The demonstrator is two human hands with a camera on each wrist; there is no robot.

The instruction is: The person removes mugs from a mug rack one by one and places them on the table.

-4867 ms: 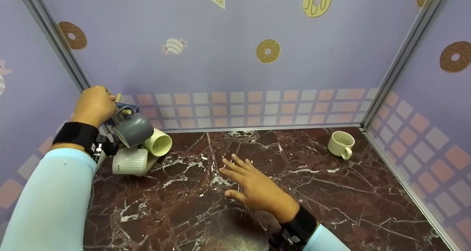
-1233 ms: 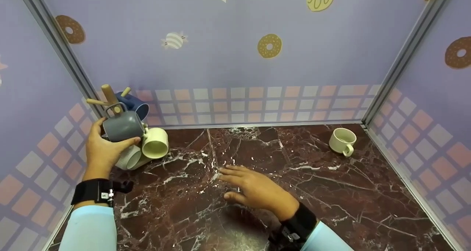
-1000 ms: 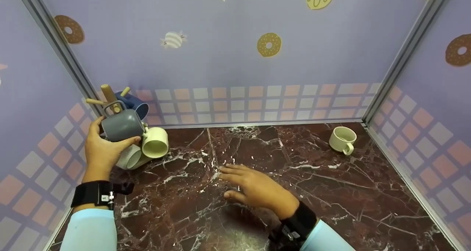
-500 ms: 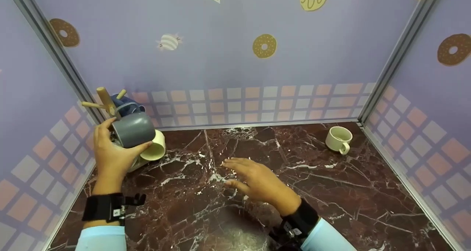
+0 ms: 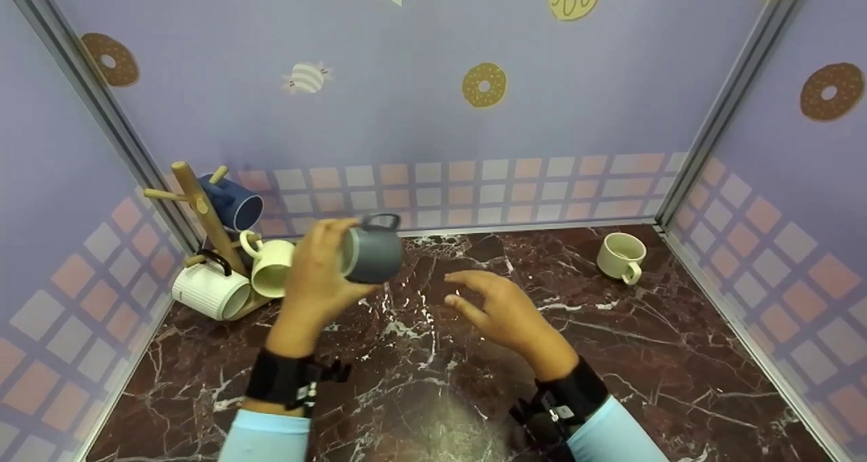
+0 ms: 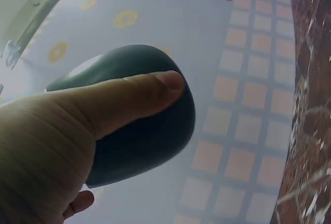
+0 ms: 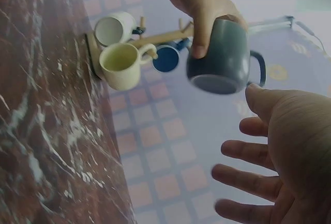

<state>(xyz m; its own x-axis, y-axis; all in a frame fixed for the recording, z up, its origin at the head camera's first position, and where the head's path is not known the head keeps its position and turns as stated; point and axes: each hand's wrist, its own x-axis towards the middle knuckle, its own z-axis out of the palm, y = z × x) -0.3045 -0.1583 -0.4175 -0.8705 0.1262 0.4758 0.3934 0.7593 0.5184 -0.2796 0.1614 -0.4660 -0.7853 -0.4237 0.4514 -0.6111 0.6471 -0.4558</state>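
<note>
My left hand point(image 5: 317, 279) grips a dark grey mug point(image 5: 378, 253) above the table, its handle pointing up and its rim toward my palm. In the left wrist view the thumb lies along the mug's side point(image 6: 150, 136). My right hand point(image 5: 508, 313) is just right of the mug with fingers spread and holds nothing; the right wrist view shows its open fingers below the mug point(image 7: 225, 53). On the left, a wooden mug stand point(image 5: 211, 226) bears a blue mug point(image 5: 227, 201), a pale yellow-green mug point(image 5: 269, 262) and a white ribbed mug point(image 5: 203, 291).
A pale green cup point(image 5: 620, 255) stands upright at the back right of the dark red marbled table point(image 5: 420, 394), handle toward the front. Patterned purple walls point(image 5: 406, 110) enclose the back and both sides.
The grey mug has moved right, away from the stand, in my left hand, uncovering the white ribbed mug. My right hand has shifted slightly right and up.
</note>
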